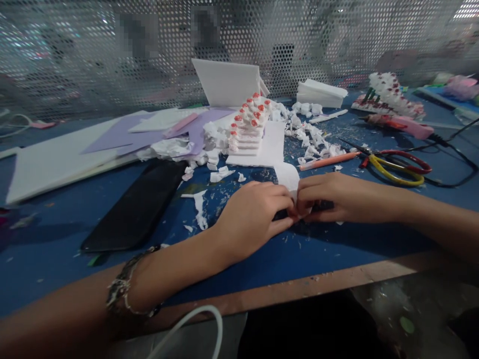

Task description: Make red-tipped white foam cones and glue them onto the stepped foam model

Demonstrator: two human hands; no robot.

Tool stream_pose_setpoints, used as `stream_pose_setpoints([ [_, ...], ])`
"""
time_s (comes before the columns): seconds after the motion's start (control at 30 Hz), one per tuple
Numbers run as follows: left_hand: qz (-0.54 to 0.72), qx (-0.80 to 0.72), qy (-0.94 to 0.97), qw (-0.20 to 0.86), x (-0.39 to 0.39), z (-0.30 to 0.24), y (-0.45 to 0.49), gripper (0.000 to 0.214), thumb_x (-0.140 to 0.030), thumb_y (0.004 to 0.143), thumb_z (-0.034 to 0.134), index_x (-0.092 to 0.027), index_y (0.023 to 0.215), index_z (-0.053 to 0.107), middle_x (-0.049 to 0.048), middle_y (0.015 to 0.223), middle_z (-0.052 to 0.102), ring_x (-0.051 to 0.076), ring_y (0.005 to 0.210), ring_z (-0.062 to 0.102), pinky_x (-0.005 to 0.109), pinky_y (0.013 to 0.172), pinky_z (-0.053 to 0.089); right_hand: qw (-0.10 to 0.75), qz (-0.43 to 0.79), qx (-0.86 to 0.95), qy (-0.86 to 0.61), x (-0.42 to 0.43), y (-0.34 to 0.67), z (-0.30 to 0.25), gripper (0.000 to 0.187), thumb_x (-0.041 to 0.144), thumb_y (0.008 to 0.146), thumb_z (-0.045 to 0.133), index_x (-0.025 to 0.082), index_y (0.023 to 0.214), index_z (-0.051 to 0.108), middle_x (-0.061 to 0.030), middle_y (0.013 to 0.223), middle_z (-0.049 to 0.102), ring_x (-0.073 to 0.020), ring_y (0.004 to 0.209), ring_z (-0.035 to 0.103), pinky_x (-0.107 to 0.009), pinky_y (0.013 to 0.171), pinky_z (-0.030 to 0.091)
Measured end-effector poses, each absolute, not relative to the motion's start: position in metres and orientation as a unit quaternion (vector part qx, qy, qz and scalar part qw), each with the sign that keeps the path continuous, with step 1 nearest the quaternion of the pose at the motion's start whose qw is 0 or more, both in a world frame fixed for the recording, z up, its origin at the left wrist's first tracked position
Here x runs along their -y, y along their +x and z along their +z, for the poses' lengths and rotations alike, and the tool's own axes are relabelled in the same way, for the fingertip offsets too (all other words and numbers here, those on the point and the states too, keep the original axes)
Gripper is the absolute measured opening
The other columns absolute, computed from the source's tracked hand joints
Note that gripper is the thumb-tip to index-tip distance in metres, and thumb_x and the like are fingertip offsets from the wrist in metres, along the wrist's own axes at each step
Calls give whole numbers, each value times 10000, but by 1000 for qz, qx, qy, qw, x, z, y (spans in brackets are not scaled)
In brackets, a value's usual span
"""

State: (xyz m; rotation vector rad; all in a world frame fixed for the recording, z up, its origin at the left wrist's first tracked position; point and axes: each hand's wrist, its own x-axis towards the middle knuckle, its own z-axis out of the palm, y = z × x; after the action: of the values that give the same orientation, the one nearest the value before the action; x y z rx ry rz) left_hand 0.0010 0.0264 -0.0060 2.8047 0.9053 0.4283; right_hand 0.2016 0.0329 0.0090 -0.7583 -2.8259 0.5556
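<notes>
White, curved strip (287, 178) (one) is pinched in closed fingers (281, 203) of left hand (251, 217) and right hand (337, 197); phone (134, 209) (one); scissors (378, 168) (one).

Left forearm (183, 264): bare, dark bracelet (128, 268), silvery strands (119, 291) | right forearm (407, 202): bare

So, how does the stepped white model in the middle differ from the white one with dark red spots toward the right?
The stepped model carries bright red pieces, while the spotted model has darker red dots. The stepped model stands on a white board; the spotted model sits beyond a pink tool. Both are largely white with red trim, and neither is held by the left hand or right hand.
</notes>
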Motion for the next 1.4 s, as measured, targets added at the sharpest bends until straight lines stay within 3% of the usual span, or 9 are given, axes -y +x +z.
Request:
stream_pose_setpoints([
  [0.4,174,-321,917,160,-27,-7,3,98,-139,718,552,-172,751,637,8,868,640,153,825,568,259,756,416,68,172,952,-242,-33,203,7,131,180,836,486,146,797,606,-41,843,553,-109,760,519,-224,675,384],
  [0.53,167,-314,919,171,-28,-5,2,75,-192,717,574,-182,756,636,6,872,643,156,825,567,269,759,409,64,178,951,-243,-33,204,9,136,194,842,487,152,804,611,-40,856,561,-109,787,523,-222,692,383],
  [0.8,151,-324,918,173,-31,-7,2,136,-359,741,614,-229,780,619,-41,900,636,158,894,569,443,995,177,74,174,953,-236,-34,203,9,136,214,840,499,153,792,610,-23,812,576,-96,750,532,-212,664,385],
  [1.03,158,-327,922,137,-28,-9,3,145,-345,755,618,-204,781,598,-31,881,627,148,868,569,413,980,201,52,105,957,-264,-26,199,9,102,157,804,499,142,780,597,-39,807,574,-112,707,532,-216,617,377],
  [1.23,162,-325,922,131,-28,-9,7,133,-308,776,598,-178,748,596,-4,831,634,161,792,550,319,773,347,49,69,955,-284,-24,197,7,54,133,754,519,138,758,573,-33,764,558,-117,663,503,-220,567,353],
  [1.4,156,-323,927,112,-29,-10,7,116,-280,782,595,-169,749,596,4,843,630,163,806,552,335,820,341,54,87,954,-283,-26,198,7,24,136,735,541,139,748,561,-26,752,556,-115,655,487,-220,564,337],
])
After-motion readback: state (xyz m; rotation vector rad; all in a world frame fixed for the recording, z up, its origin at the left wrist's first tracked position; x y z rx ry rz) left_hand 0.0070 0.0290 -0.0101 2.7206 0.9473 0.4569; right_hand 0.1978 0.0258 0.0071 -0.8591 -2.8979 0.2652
